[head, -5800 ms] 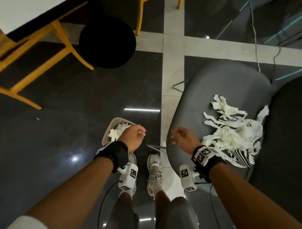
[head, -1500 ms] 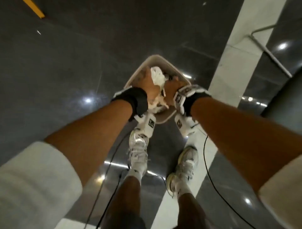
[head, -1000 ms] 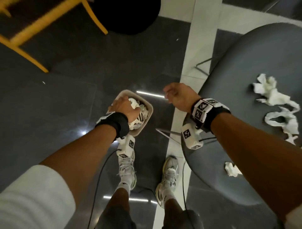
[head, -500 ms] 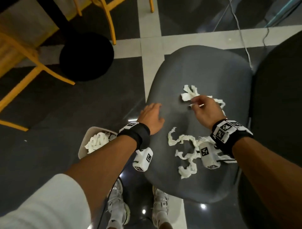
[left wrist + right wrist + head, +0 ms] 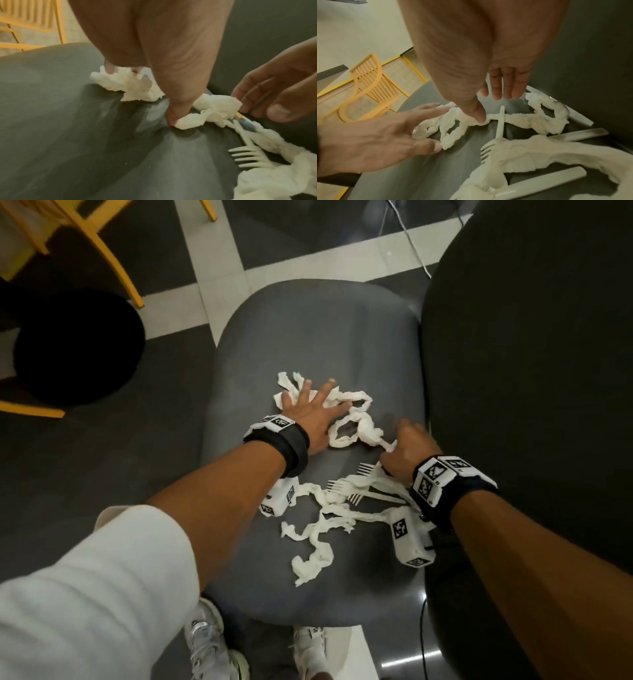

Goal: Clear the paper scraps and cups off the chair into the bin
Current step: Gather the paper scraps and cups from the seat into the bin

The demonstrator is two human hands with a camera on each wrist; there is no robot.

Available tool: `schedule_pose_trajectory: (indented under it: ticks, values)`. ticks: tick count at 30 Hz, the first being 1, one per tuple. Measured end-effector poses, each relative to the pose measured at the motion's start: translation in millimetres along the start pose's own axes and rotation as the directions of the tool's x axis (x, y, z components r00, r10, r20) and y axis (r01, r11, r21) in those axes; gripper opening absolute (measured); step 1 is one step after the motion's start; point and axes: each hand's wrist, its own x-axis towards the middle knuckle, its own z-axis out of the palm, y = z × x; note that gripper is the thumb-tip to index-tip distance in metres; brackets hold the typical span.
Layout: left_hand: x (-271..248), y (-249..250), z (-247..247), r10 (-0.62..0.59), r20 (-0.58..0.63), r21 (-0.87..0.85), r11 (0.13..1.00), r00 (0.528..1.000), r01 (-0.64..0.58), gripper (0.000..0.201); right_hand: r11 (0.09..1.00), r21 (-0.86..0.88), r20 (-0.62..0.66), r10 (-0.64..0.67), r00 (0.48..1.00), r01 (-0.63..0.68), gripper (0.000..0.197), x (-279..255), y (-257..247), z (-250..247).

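White paper strips [image 5: 352,426] lie tangled on the grey chair seat [image 5: 308,330], with another strip [image 5: 315,553] nearer the front edge. My left hand [image 5: 308,402] lies spread flat on the far scraps, and its thumb [image 5: 173,119] presses a wad [image 5: 216,108]. My right hand [image 5: 407,443] hovers low at the seat's right side with its fingers [image 5: 503,88] straight. Its thumb [image 5: 479,117] touches a strip [image 5: 458,128]. White plastic forks [image 5: 346,487] lie among the paper. No cup shows, and my left arm hides the bin.
The dark chair back [image 5: 531,371] rises close on the right. A black round stool [image 5: 75,347] and yellow chair legs [image 5: 102,244] stand on the floor to the left. A cable [image 5: 411,234] runs across the floor behind. My shoes [image 5: 209,642] are under the seat's front edge.
Both hands left the bin and came over the chair. In the last half second my left hand slid from the seat's left edge onto the scraps, while my right hand drew back to the right.
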Motion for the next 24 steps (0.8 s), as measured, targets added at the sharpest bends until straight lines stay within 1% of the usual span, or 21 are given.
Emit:
schedule_pose_trajectory:
  ticks: [1, 2, 4, 5, 7, 9, 10, 11, 12, 13, 14, 15, 16, 17, 18, 19, 20, 21, 22, 24]
  values:
    - [0, -2, 1, 0.003, 0.000, -0.018, 1.000, 1.000, -0.003, 0.064, 1.000, -0.010, 0.018, -0.006, 1.000, 0.006, 0.069, 0, 1, 3]
    - [0, -5, 2, 0.007, -0.028, -0.046, 0.999, 1.000, -0.008, 0.058, 0.999, -0.026, 0.033, -0.017, 0.999, 0.018, 0.071, 0, 3, 6]
    - [-4, -12, 4, 0.004, -0.118, -0.115, 0.993, 0.993, -0.018, 0.036, 0.997, -0.070, 0.071, -0.035, 0.997, 0.040, 0.070, -1, 4, 11]
    - [-7, -15, 4, -0.008, -0.142, -0.160, 0.987, 0.990, -0.015, 0.026, 0.994, -0.094, 0.093, -0.047, 0.995, 0.056, 0.070, -3, 4, 14]
    - [-18, -21, 2, -0.072, -0.123, -0.277, 0.960, 0.990, 0.035, 0.015, 0.983, -0.145, 0.134, -0.095, 0.986, 0.114, 0.073, -8, 3, 17]
    - [-32, -24, 1, -0.154, -0.100, -0.408, 0.907, 0.983, 0.100, 0.008, 0.948, -0.249, 0.145, -0.164, 0.976, 0.197, 0.076, -13, 2, 20]
    - [-40, -25, 2, -0.192, -0.091, -0.483, 0.866, 0.977, 0.125, 0.005, 0.923, -0.306, 0.152, -0.194, 0.969, 0.233, 0.080, -15, 1, 21]
    - [-48, -24, 2, -0.220, -0.072, -0.556, 0.818, 0.973, 0.144, 0.002, 0.899, -0.356, 0.174, -0.206, 0.963, 0.256, 0.086, -16, 0, 23]
    - [-56, -22, 3, -0.223, -0.051, -0.613, 0.777, 0.974, 0.146, 0.005, 0.879, -0.395, 0.198, -0.202, 0.959, 0.267, 0.094, -18, 0, 25]
    - [-65, -18, 5, -0.200, -0.024, -0.646, 0.750, 0.979, 0.138, 0.015, 0.867, -0.421, 0.212, -0.194, 0.958, 0.268, 0.100, -19, -1, 29]
    - [-74, -13, 7, -0.152, 0.012, -0.660, 0.741, 0.988, 0.122, 0.030, 0.863, -0.430, 0.203, -0.193, 0.960, 0.264, 0.101, -21, -1, 33]
    - [-83, -6, 11, -0.094, 0.056, -0.639, 0.762, 0.994, 0.108, 0.053, 0.871, -0.419, 0.179, -0.197, 0.964, 0.256, 0.096, -23, -1, 38]
    - [-91, 2, 16, -0.040, 0.098, -0.565, 0.820, 0.994, 0.089, 0.081, 0.886, -0.390, 0.148, -0.209, 0.967, 0.251, 0.087, -24, 0, 43]
    - [-100, 11, 23, -0.001, 0.135, -0.441, 0.895, 0.991, 0.061, 0.106, 0.899, -0.360, 0.124, -0.219, 0.968, 0.249, 0.078, -26, 1, 47]
    - [-109, 19, 32, 0.025, 0.162, -0.293, 0.956, 0.987, 0.024, 0.123, 0.905, -0.340, 0.116, -0.228, 0.967, 0.254, 0.069, -27, 1, 50]
    - [-116, 26, 41, 0.038, 0.175, -0.164, 0.986, 0.984, -0.009, 0.130, 0.905, -0.334, 0.123, -0.236, 0.964, 0.264, 0.061, -27, 0, 52]
    - [-121, 30, 49, 0.041, 0.179, -0.085, 0.996, 0.983, -0.026, 0.131, 0.900, -0.334, 0.136, -0.248, 0.959, 0.280, 0.055, -28, -1, 52]
    - [-122, 32, 59, 0.036, 0.174, -0.050, 0.998, 0.984, -0.028, 0.122, 0.891, -0.339, 0.152, -0.265, 0.952, 0.302, 0.051, -28, -2, 53]
    - [-120, 29, 65, 0.029, 0.157, -0.061, 0.998, 0.987, -0.019, 0.103, 0.881, -0.342, 0.163, -0.287, 0.944, 0.327, 0.047, -29, -4, 53]
    - [-110, 17, 66, 0.027, 0.103, -0.199, 0.980, 0.994, -0.006, 0.049, 0.859, -0.347, 0.170, -0.338, 0.926, 0.377, 0.042, -33, -8, 53]
